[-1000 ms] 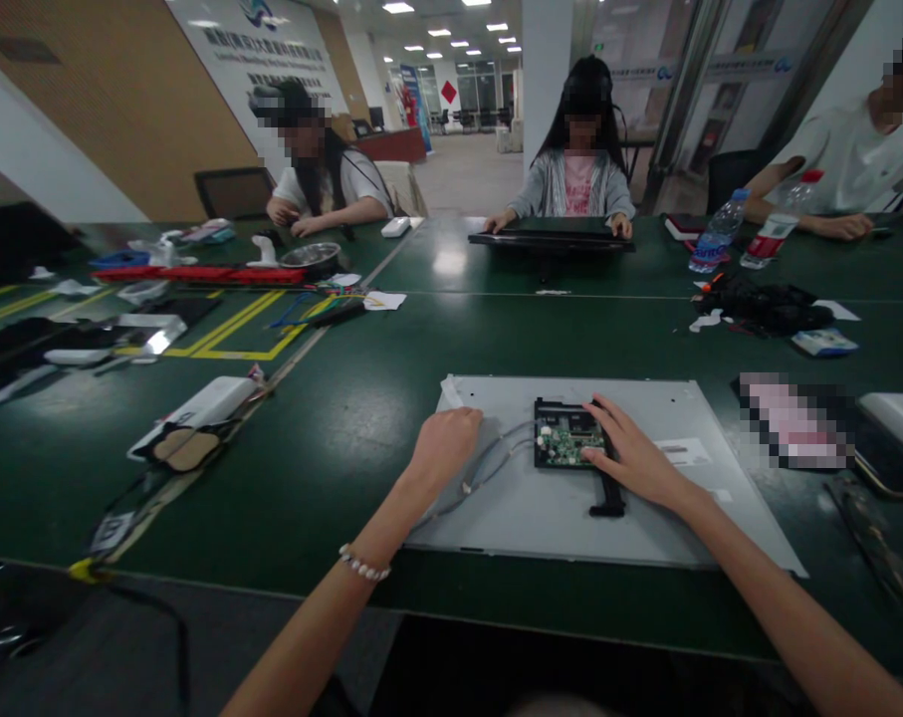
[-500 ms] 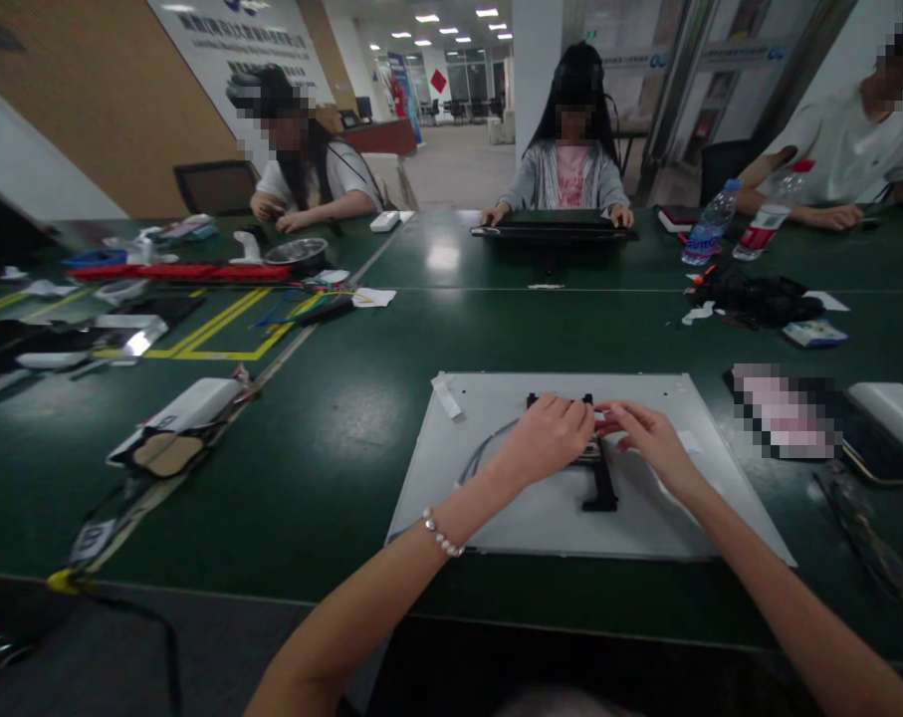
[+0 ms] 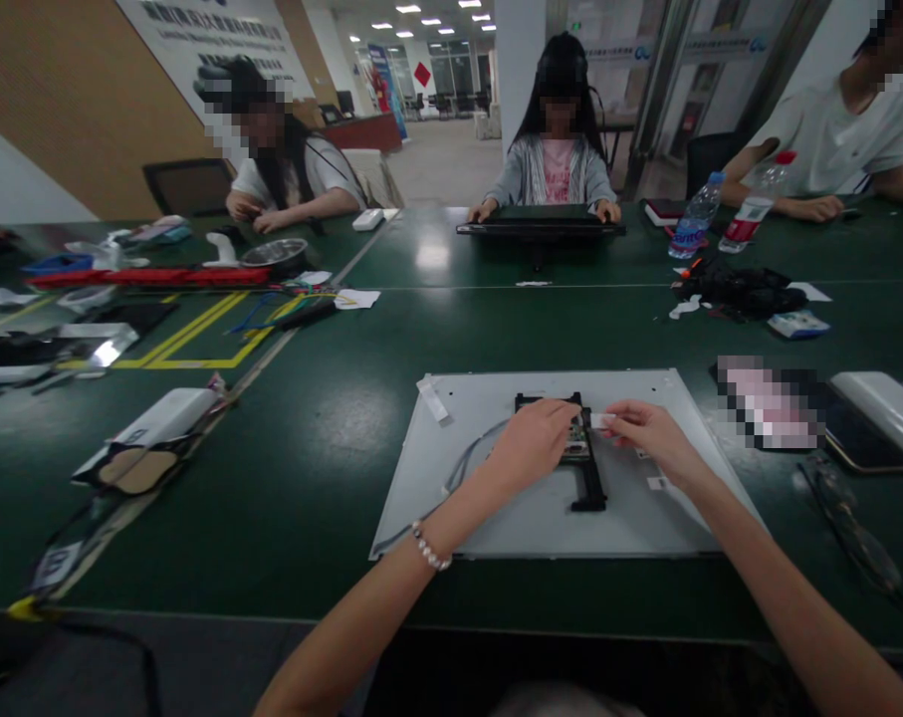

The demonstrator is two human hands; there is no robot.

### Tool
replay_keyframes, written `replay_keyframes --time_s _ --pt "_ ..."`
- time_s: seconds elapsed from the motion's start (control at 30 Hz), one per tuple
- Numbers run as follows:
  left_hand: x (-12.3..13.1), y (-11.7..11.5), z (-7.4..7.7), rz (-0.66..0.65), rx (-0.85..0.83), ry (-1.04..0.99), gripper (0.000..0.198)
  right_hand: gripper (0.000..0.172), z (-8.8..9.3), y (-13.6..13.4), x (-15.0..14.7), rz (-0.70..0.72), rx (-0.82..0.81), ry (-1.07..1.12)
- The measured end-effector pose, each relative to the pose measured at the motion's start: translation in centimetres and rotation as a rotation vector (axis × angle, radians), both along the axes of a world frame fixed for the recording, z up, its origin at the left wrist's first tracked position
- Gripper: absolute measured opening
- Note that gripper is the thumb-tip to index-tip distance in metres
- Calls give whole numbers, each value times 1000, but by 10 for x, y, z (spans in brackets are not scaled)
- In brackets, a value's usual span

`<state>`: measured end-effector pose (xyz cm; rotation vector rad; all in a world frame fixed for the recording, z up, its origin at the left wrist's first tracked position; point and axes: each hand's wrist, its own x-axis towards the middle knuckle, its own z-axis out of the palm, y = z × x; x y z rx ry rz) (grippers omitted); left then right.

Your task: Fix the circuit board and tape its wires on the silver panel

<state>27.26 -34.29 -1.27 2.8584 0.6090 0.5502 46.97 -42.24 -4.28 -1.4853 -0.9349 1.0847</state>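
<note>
A flat light grey panel [image 3: 413, 498] lies on the table in front of me. On it sits a black bracket [image 3: 591, 488] with a green circuit board [image 3: 577, 443] inside, partly covered by my left hand. My left hand [image 3: 545, 436] is closed over the board, fingertips at the bracket's upper right edge; what they grip is hidden. To the right, my right hand [image 3: 649, 436] pinches a small white strip [image 3: 602, 421] beside the bracket. Grey cables [image 3: 462, 468] run from under my left hand to the panel's lower left corner.
A white strip [image 3: 434, 400] lies at the panel's upper left. Phones [image 3: 869, 428], glasses [image 3: 850, 533] and bottles [image 3: 694, 219] are on the right. A white device [image 3: 163, 418] with a cable lies left. Three people sit across the green table [image 3: 332, 418].
My right hand has drawn slightly away from the bracket, and the white strip now shows in its fingers. My left hand has shifted a little, uncovering more circuit board. The whole view has shifted slightly.
</note>
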Motion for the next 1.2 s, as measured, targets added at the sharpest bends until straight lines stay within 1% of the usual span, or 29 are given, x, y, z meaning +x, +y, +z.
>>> replay_keyframes --time_s 0.1,0.23,0.3,0.4,0.53,0.63,0.8,1.0,1.2 --pt "-4 1 -8 -21 -120 -26 32 22 -3 1 0 28 -37 -34" --pt "-5 0 -16 -72 -181 -2 34 21 -4 -1 -3 55 -67 -54" --pt "-6 -1 -17 -49 -203 20 36 21 -3 -2 -5 70 -104 -76" --pt "-7 -3 -15 -15 -220 51 39 20 -3 -2 -6 78 -143 -89" --pt "-8 -5 -9 -68 -155 102 44 19 -8 -1 -6 66 -117 -65" --pt "-8 -7 -6 -121 -77 139 42 19 -12 -1 -6 62 -88 -96" --pt "-8 -7 -6 -148 0 155 38 20 -16 -2 -5 108 -59 -198" --pt "-8 -9 -7 -173 71 204 32 18 -21 -5 -4 135 -17 -408" --pt "-6 -9 -11 -160 109 215 29 15 -19 -6 -7 148 21 -550"
